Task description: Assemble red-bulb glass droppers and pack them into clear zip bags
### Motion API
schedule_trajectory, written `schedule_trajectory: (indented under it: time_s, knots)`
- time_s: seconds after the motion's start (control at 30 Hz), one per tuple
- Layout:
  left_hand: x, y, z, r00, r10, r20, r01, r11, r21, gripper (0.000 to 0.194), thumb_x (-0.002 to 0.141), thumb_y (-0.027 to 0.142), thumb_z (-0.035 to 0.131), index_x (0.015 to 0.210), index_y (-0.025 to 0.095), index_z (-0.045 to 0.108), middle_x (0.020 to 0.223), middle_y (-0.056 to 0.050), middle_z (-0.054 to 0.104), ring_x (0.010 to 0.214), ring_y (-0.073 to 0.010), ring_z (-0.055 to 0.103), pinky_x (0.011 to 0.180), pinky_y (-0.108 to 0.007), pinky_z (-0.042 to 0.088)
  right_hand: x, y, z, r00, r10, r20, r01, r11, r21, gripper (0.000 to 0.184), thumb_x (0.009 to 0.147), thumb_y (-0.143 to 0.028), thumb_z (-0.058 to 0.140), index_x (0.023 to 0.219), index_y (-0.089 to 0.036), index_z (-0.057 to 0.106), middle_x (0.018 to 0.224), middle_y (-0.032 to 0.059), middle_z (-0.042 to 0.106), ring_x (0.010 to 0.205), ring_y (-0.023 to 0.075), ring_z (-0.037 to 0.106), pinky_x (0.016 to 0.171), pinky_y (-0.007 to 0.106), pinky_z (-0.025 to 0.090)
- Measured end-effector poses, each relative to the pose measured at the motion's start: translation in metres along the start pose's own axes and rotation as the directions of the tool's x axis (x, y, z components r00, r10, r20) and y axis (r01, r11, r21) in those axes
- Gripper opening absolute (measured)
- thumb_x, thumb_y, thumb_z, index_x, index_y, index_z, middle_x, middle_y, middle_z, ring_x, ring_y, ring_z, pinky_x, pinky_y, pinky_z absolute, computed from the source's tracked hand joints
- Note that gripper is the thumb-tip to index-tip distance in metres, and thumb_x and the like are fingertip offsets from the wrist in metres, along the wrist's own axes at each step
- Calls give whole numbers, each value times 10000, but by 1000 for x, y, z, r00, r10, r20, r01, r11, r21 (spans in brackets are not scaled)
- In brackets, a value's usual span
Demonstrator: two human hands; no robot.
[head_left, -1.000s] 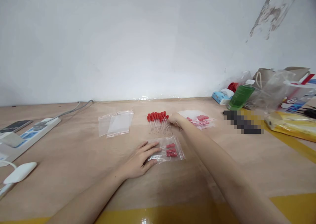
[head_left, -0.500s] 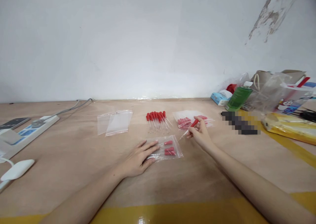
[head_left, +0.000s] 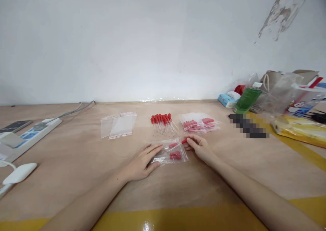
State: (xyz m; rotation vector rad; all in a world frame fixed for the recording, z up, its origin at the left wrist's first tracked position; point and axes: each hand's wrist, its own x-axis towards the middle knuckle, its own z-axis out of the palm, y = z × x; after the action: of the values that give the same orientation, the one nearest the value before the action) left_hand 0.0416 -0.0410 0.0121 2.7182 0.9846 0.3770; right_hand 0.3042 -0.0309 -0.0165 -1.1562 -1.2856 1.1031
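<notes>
A clear zip bag (head_left: 165, 159) lies flat on the table with several red-bulbed glass droppers (head_left: 175, 155) inside. My left hand (head_left: 144, 163) rests on the bag's left part, fingers stretched out and open, pressing it down. At the bag's right edge, my right hand (head_left: 201, 149) pinches a dropper (head_left: 184, 140) by its red bulb, its thin glass end pointing left over or into the bag mouth; I cannot tell which. Beyond the bag lies a cluster of loose droppers (head_left: 163, 119). To its right is a stack of filled zip bags (head_left: 197, 118).
Flat unfilled zip bags (head_left: 123, 125) lie at the left back. A white power strip (head_left: 33, 137) with a cable and a phone (head_left: 15, 126) are at far left. On the right stand a green bottle (head_left: 247, 98), a tissue pack (head_left: 228, 100) and a yellow package (head_left: 300, 131).
My right hand has moved left and toward me, bringing the dropper from beside the stack of filled bags to the bag's right edge. My left hand has stayed in place.
</notes>
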Motion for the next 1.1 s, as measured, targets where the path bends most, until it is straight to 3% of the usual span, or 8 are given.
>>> schedule_trajectory:
  time_s: [0.13,0.23,0.4,0.53,0.63,0.73,0.87,1.1]
  knots:
    - [0,0,0,1000,-5,-1,5,1000,-17,491,887,351,391,1351,260,262,1389,-33,336,1262,-212,312,1042,-421,275,-3,-3,0,988,-109,108,136,945,-296,265,688,-353,594,861,-157,635,790,43,635,716,155,579,653,301,476]
    - [0,0,0,1000,-3,-21,2,999,-46,523,880,341,405,1364,251,229,1381,-44,348,1251,-223,326,1030,-425,295,-5,-5,6,989,-51,142,87,962,-260,276,670,-323,614,880,-146,596,751,35,639,597,126,564,554,262,461]
    - [-1,-2,2,999,-10,-32,7,997,-70,569,875,344,413,1381,244,172,1409,-49,291,1272,-212,288,1038,-392,298,-7,-4,10,975,-25,219,48,994,-102,304,719,-331,561,977,-177,517,820,38,646,684,135,611,536,230,465]
    - [-2,-6,5,1000,-16,-21,14,998,-65,496,870,369,419,1336,243,302,1434,-60,219,1288,-240,256,1043,-411,283,1,-3,2,996,-66,63,76,981,-180,222,715,-355,552,843,-176,520,711,16,609,508,107,542,382,193,376]
    - [-2,-6,5,1000,-8,-24,6,996,-92,424,865,371,429,1266,234,401,1422,-64,244,1273,-237,288,1029,-394,312,19,-8,-4,981,-186,-45,161,928,-337,157,712,-304,537,783,-165,548,676,14,602,529,112,538,475,226,423]
    - [-2,-5,3,1000,3,-11,-5,994,-107,378,871,358,418,1230,239,428,1399,-57,294,1251,-218,329,1010,-377,341,47,-17,0,967,-248,-54,181,823,-539,112,692,-227,539,761,-158,594,717,26,633,643,133,577,614,253,449]
    - [-2,-4,0,1000,19,20,-18,997,-73,426,865,386,425,1267,249,395,1396,-53,311,1259,-226,317,1025,-409,315,82,-25,22,981,-167,-101,59,748,-661,134,670,-215,576,781,-153,620,755,28,653,709,131,590,684,239,439]
    - [-2,-5,0,999,41,23,-40,998,-47,478,861,402,433,1309,256,353,1391,-62,328,1266,-236,309,1034,-439,285,112,-25,53,978,-50,-205,-99,750,-654,224,588,-231,663,793,-151,621,751,45,647,763,178,603,683,257,437]
